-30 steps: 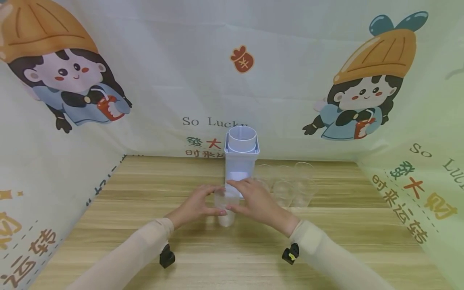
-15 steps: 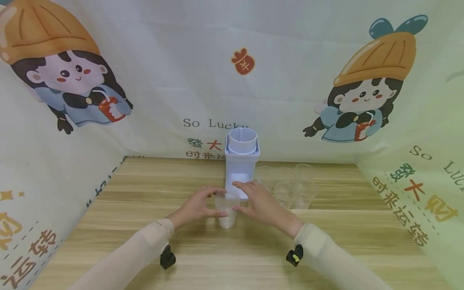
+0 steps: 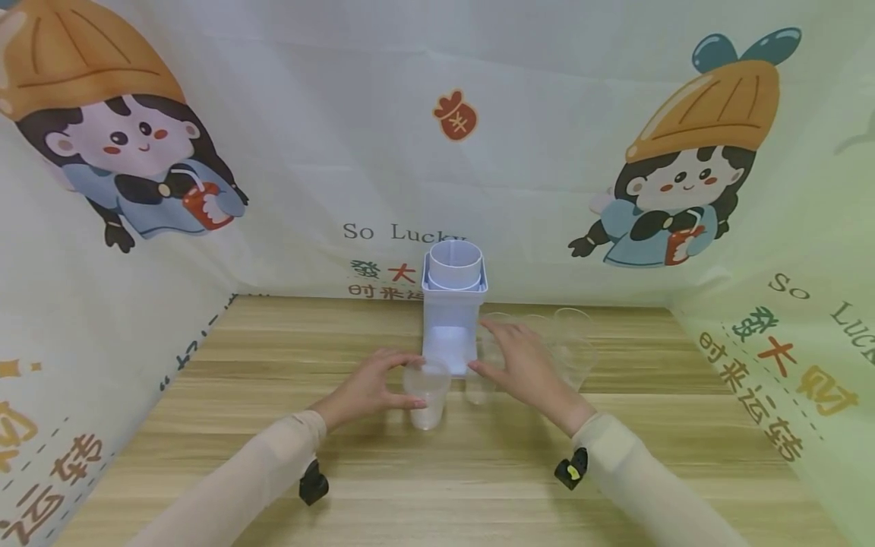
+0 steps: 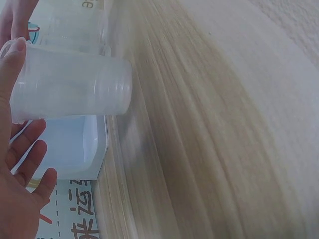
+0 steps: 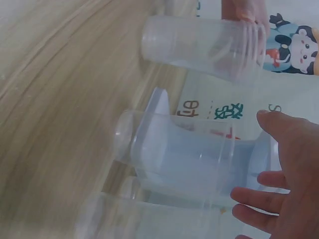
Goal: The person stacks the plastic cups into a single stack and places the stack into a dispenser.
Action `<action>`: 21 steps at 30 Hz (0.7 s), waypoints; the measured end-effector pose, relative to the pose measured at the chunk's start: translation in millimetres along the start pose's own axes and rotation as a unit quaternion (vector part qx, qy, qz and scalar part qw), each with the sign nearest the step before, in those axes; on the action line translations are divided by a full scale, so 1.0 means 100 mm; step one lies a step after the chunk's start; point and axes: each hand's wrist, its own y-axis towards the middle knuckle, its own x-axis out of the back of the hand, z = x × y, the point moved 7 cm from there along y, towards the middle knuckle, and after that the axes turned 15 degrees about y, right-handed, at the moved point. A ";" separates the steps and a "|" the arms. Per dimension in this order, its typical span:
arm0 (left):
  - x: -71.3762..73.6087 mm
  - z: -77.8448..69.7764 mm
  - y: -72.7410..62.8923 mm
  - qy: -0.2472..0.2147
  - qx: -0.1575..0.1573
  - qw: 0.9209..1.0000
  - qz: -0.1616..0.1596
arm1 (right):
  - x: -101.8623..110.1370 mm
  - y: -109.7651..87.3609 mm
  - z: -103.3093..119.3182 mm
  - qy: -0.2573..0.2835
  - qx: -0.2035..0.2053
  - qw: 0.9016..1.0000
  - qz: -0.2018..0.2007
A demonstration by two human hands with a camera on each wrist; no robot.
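A pale curtain [image 3: 314, 175] printed with cartoon girls stands behind the wooden table [image 3: 383, 494]. Toward the back of the table stands a tall pale-blue holder [image 3: 451, 313], with a round tube in its top. The left hand [image 3: 369, 386] pinches a cloudy plastic cup [image 3: 428, 404] between thumb and fingers near the rim; the cup is upright, in front of the holder. The right hand [image 3: 528, 371] has its fingers spread, near a clear cup [image 3: 481, 390] just beside the holder. Other clear cups [image 3: 577, 355] stand grouped farther right. A small black block [image 3: 314, 484] sits below the left sleeve.
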 end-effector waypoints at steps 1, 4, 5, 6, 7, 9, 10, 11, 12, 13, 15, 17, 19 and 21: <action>0.00 0.00 0.00 0.000 0.000 1.000 0.001 | -0.01 -0.01 -0.02 -0.006 -0.002 1.000 -0.003; 0.00 -0.01 0.00 -0.001 -0.001 1.000 0.002 | -0.02 -0.03 -0.05 -0.026 0.000 1.000 -0.013; 0.00 -0.01 0.00 -0.002 -0.001 1.000 0.002 | -0.03 -0.04 -0.06 -0.031 0.001 0.999 -0.017; 0.00 -0.01 0.00 -0.003 -0.002 1.000 0.001 | -0.03 -0.05 -0.07 -0.036 0.002 0.999 -0.019; 0.00 -0.01 0.00 -0.003 -0.003 1.000 0.000 | -0.03 -0.05 -0.07 -0.041 0.002 0.999 -0.021; 0.00 0.00 0.00 -0.005 -0.005 1.000 -0.002 | -0.03 -0.06 -0.08 -0.047 -0.002 0.999 -0.023; 0.00 0.00 0.00 -0.004 -0.006 1.000 -0.002 | -0.04 -0.06 -0.09 -0.050 -0.005 0.998 -0.022; -0.01 0.00 0.00 -0.005 -0.006 1.000 -0.002 | -0.04 -0.06 -0.10 -0.054 -0.006 0.998 -0.022; -0.01 0.00 0.00 -0.005 -0.006 1.000 -0.002 | -0.05 -0.06 -0.11 -0.057 -0.010 0.998 -0.020; -0.01 0.00 0.00 -0.005 -0.005 1.000 -0.001 | -0.05 -0.06 -0.11 -0.060 -0.012 0.998 -0.018; -0.01 0.00 0.00 -0.006 -0.002 1.000 0.001 | -0.06 -0.07 -0.12 -0.064 -0.016 0.998 -0.014; -0.01 0.00 0.00 -0.010 0.001 1.000 0.002 | -0.07 -0.06 -0.13 -0.066 -0.020 0.998 -0.010; -0.01 0.00 0.00 -0.011 0.001 1.000 0.002 | -0.07 -0.06 -0.14 -0.067 -0.025 0.997 -0.009; 0.00 -0.01 0.00 -0.012 0.000 1.000 0.002 | -0.08 -0.07 -0.15 -0.071 -0.025 0.997 -0.010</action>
